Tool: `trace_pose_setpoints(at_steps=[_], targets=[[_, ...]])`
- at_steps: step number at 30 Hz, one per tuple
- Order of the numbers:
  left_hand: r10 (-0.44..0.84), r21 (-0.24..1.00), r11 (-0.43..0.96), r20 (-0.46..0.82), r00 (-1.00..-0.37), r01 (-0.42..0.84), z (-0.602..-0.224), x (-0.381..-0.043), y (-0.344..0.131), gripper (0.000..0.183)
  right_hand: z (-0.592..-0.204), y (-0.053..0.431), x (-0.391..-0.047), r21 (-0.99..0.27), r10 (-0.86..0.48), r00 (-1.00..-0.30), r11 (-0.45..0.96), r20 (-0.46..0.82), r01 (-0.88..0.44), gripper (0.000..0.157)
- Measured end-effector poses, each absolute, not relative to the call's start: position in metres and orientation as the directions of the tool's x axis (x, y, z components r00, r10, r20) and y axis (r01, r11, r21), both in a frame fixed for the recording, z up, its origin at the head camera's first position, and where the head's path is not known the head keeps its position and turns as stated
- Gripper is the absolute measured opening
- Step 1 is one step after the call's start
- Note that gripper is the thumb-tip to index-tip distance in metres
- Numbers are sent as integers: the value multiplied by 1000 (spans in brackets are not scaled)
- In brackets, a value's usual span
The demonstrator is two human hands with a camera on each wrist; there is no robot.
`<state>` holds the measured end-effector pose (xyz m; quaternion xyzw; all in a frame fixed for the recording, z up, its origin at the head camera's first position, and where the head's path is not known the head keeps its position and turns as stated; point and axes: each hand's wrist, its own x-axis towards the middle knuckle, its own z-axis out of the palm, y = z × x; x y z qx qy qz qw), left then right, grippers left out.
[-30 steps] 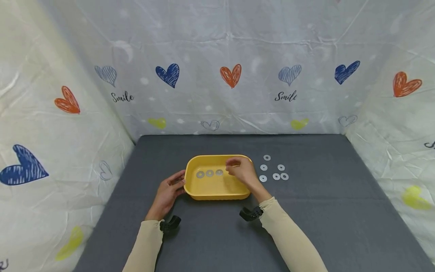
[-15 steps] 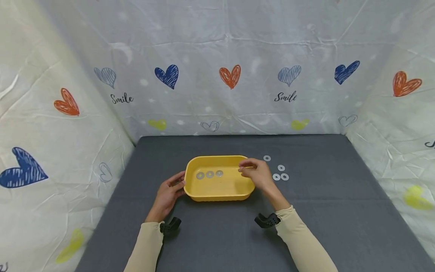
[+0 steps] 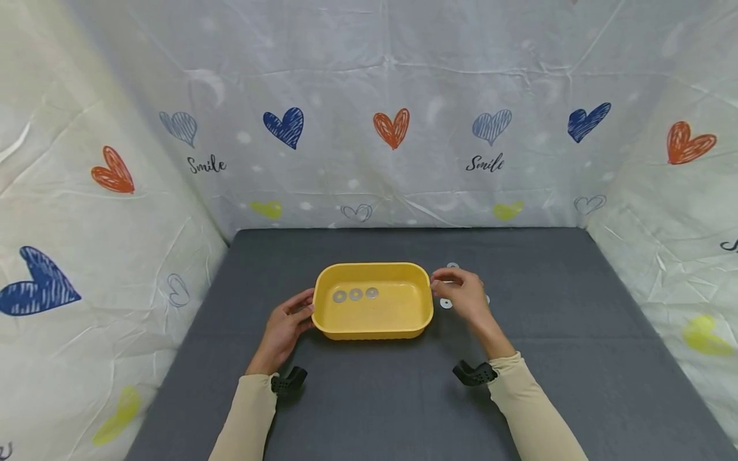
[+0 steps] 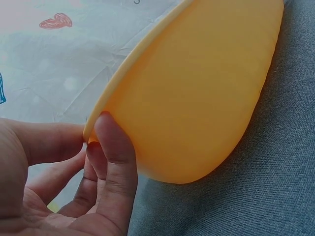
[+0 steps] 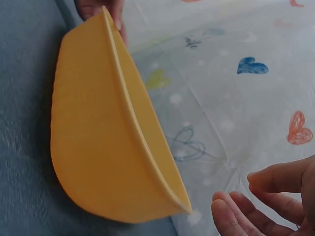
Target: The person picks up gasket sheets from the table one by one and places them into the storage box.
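A yellow plastic tray [image 3: 375,320] sits mid-table in the head view, with three flat metal washers [image 3: 355,294] in a row on its floor. My left hand [image 3: 281,333] holds the tray's left end; in the left wrist view its thumb and fingers pinch the rim [image 4: 115,81]. My right hand [image 3: 464,298] hovers just past the tray's right end, over loose washers on the table. One washer [image 3: 446,303] shows under its fingers, while others are partly or wholly hidden behind it. Seen from the right wrist, its loosely bent fingertips [image 5: 224,211] are apart from the thumb with nothing between.
A dark grey cloth [image 3: 369,397] covers the table. Behind and at both sides hangs a pale sheet [image 3: 386,77] printed with hearts and "Smile". Each wrist wears a black band-like device [image 3: 474,373].
My right hand has moved rightward from above the tray's inside, out over its right rim, to the loose washers. My left hand keeps holding the tray, and the three washers inside stay put.
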<state>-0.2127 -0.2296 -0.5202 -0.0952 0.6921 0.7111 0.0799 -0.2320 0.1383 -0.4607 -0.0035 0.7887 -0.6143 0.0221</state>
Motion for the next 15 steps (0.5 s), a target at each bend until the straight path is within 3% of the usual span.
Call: trace_pose_setpoints(at_steps=[15], targets=[[-55, 966, -17, -259, -964, -259, -517, -215, -226, 45, -475, 191, -235, -930, 84, -996, 367, -1, 32, 23]])
